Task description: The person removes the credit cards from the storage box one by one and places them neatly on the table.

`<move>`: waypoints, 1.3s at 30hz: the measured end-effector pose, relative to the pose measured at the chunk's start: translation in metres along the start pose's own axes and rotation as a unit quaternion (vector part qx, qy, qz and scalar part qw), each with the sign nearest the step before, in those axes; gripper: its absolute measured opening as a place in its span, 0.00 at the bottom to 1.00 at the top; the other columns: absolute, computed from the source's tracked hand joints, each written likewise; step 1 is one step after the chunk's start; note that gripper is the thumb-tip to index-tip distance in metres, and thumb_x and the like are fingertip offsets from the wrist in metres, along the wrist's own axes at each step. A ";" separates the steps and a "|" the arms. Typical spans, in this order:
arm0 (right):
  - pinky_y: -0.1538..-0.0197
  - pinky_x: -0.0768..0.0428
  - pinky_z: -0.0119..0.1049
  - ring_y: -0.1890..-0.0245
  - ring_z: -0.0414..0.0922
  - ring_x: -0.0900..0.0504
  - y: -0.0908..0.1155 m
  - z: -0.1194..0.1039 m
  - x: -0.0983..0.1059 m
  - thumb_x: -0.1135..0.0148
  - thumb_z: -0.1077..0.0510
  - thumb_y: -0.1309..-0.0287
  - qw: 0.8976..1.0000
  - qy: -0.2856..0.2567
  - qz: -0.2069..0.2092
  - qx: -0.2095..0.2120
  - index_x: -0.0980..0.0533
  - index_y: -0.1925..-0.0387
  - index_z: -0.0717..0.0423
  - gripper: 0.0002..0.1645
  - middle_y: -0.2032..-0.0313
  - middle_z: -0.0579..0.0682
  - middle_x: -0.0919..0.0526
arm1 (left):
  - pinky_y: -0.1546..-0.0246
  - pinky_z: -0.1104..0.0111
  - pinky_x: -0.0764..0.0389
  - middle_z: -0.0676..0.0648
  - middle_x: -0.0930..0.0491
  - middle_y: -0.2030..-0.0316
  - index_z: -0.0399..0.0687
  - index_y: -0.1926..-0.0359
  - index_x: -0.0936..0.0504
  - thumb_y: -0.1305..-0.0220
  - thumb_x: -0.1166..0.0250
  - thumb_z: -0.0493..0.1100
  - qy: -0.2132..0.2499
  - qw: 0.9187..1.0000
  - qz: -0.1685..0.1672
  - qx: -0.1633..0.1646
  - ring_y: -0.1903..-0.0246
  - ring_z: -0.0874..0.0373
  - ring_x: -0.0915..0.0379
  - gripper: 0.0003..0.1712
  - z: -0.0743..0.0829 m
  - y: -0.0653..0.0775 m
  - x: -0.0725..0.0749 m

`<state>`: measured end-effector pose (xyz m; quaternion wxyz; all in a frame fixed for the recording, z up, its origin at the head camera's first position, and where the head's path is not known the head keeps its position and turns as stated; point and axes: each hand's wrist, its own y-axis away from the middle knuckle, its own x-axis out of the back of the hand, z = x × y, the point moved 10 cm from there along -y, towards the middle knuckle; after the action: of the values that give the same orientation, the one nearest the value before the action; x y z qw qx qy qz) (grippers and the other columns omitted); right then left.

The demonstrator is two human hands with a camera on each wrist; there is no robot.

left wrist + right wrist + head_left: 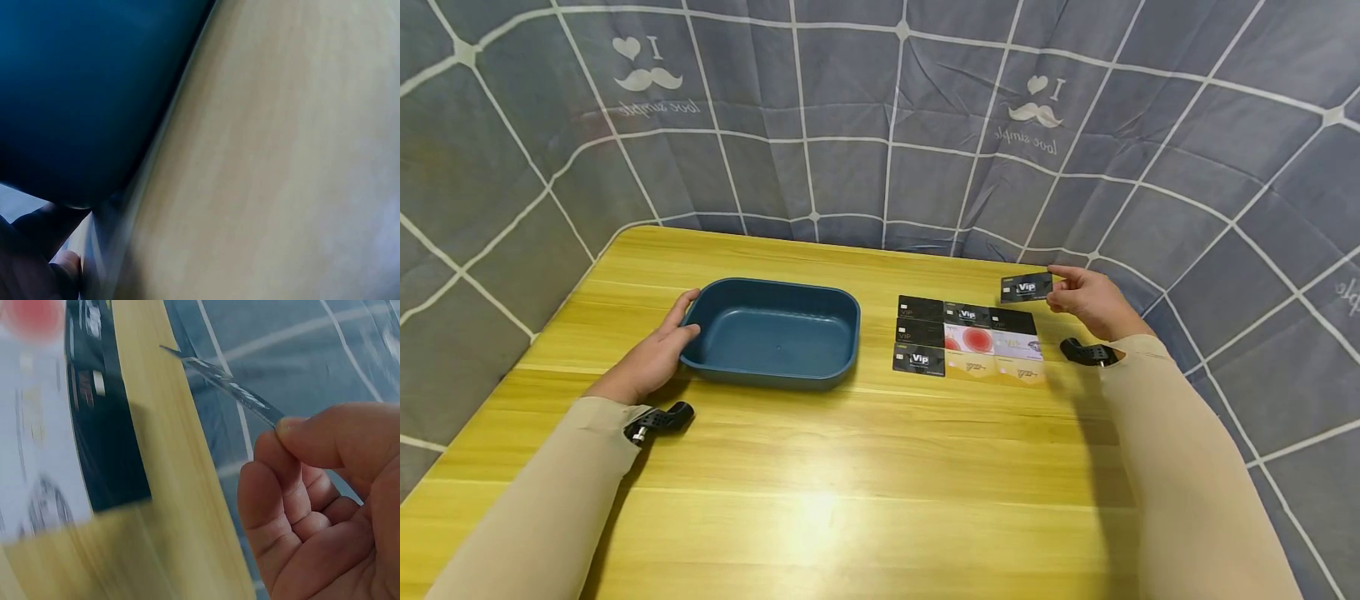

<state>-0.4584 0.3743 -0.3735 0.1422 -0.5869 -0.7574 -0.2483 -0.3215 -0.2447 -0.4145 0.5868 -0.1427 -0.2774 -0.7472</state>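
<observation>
In the head view, my right hand (1097,304) pinches a dark VIP card (1026,287) between thumb and fingers, above the table's far right part. The right wrist view shows this card (234,387) almost edge-on, raised off the table, with the other fingers curled into the palm. Below and left of it lies a block of several cards in rows: black cards (920,360), a white one with a red circle (970,339), a pale one (1017,345) and yellow ones (1018,372). At the left, my left hand (651,358) touches the outer left end of a blue plastic basin (771,382).
A wooden table (820,467) carries everything, its far edge close behind the cards. Grey checked cloth (850,100) hangs behind and at both sides. A black wrist mount (658,419) sits on the left sleeve, another mount (1086,352) on the right.
</observation>
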 end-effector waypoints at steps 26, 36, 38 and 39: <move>0.72 0.30 0.37 0.81 0.39 0.32 0.026 0.088 0.047 0.48 0.62 0.32 0.984 0.109 0.065 -0.123 0.39 0.20 0.61 0.40 0.80 0.39 0.23 | 0.25 0.26 0.65 0.39 0.78 0.16 0.65 0.15 0.74 0.14 0.68 0.54 -0.009 1.000 0.004 0.002 0.18 0.27 0.77 0.37 -0.002 0.000 0.000; 0.65 0.20 0.29 0.72 0.35 0.20 0.025 0.099 0.043 0.44 0.63 0.33 0.984 0.097 0.085 -0.124 0.39 0.20 0.62 0.40 0.63 0.50 0.14 | 0.24 0.27 0.66 0.40 0.78 0.16 0.65 0.15 0.73 0.14 0.68 0.54 -0.010 1.000 0.008 0.001 0.18 0.28 0.78 0.37 -0.002 -0.001 -0.002; 0.64 0.18 0.28 0.70 0.34 0.20 0.024 0.103 0.041 0.44 0.63 0.31 0.984 0.090 0.084 -0.127 0.40 0.20 0.63 0.40 0.50 0.60 0.17 | 0.24 0.27 0.66 0.40 0.78 0.16 0.65 0.15 0.73 0.14 0.68 0.54 -0.010 1.000 0.009 0.001 0.18 0.28 0.78 0.37 -0.003 -0.001 -0.002; 0.64 0.18 0.27 0.69 0.33 0.20 0.024 0.104 0.039 0.44 0.63 0.30 0.984 0.087 0.082 -0.129 0.40 0.20 0.62 0.39 0.45 0.64 0.20 | 0.24 0.27 0.66 0.41 0.78 0.16 0.65 0.15 0.73 0.14 0.68 0.54 -0.010 1.000 0.009 0.001 0.18 0.28 0.79 0.37 -0.003 -0.001 -0.002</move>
<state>-0.4386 0.4675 -0.4357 0.1503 -0.6366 -0.6532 -0.3813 -0.3214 -0.2446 -0.4184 0.5906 -0.1523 -0.2825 -0.7404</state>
